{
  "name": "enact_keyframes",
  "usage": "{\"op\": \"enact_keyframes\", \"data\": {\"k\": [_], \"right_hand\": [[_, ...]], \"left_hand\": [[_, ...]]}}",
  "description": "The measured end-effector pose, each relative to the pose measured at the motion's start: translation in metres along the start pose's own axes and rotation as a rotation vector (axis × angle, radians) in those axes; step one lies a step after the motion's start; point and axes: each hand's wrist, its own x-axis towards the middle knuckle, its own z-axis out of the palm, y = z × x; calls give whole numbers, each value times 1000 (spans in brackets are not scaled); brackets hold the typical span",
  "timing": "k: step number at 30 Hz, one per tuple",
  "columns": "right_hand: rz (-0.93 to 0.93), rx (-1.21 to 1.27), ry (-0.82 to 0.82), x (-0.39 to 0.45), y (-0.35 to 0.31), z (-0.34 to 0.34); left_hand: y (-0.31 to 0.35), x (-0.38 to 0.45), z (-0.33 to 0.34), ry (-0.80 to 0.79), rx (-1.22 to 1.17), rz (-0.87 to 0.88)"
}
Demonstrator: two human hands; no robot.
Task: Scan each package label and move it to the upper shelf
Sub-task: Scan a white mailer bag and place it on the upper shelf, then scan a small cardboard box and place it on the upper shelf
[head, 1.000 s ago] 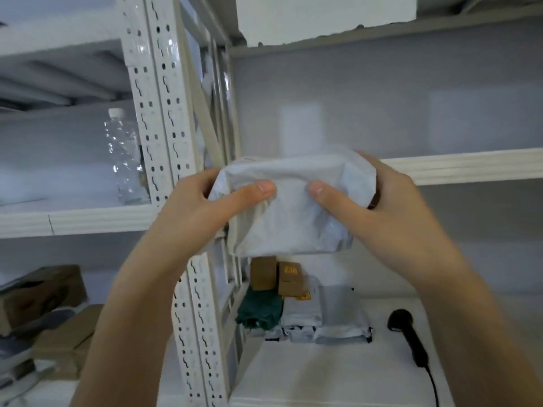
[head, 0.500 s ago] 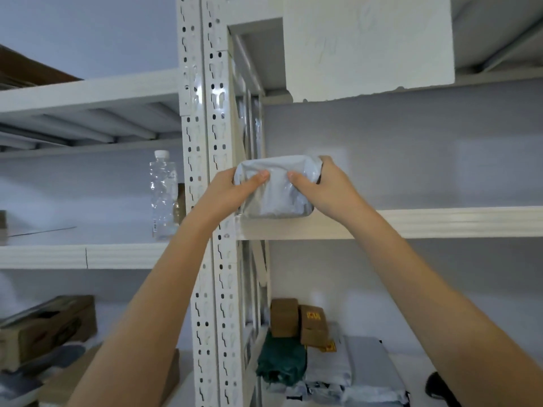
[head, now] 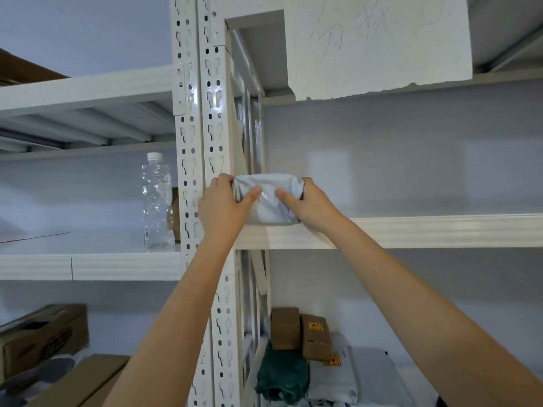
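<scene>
A grey plastic mailer package (head: 269, 205) rests at the left end of the upper shelf (head: 411, 232), against the perforated upright. My left hand (head: 223, 205) grips its left side and my right hand (head: 308, 205) grips its right side, thumbs pressed on its front. On the lower shelf below lie more packages: two brown boxes (head: 299, 330), a dark green bag (head: 282, 374) and grey mailers (head: 367, 377). No scanner is visible.
The white perforated upright (head: 202, 142) stands just left of the package. A clear water bottle (head: 156, 201) stands on the neighbouring shelf at left. A white sheet with handwriting (head: 379, 42) hangs above. Cardboard boxes (head: 44, 339) lie at lower left.
Both hands have carried the grey package up from chest height and set it on the upper shelf's left end. My view has tilted upward, and the scanner has dropped out of sight.
</scene>
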Motion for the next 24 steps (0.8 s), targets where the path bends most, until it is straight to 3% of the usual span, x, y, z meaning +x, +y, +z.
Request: {"op": "enact_keyframes", "data": {"k": [7,11,13,15,17,20,24], "right_hand": [[58,-21,-26,6,7,1],[-98,-53,276,-14,12,-10],[-236,-21,451,-31,27,-14],[-354,17,544,-50,48,-17],[-439,-54,525,-68,73,-17],[-492,-295,354,-93,118,-15],[-290,-415,121,-122,186,-21]], "left_hand": [[3,-11,11,183,120,14],[1,-43,11,387,-28,113],[-1,-70,16,410,-85,207],[-7,-99,29,339,-77,330],[-17,-125,51,196,-44,398],[-28,-165,87,-86,2,301],[-44,-216,135,-444,147,96]]}}
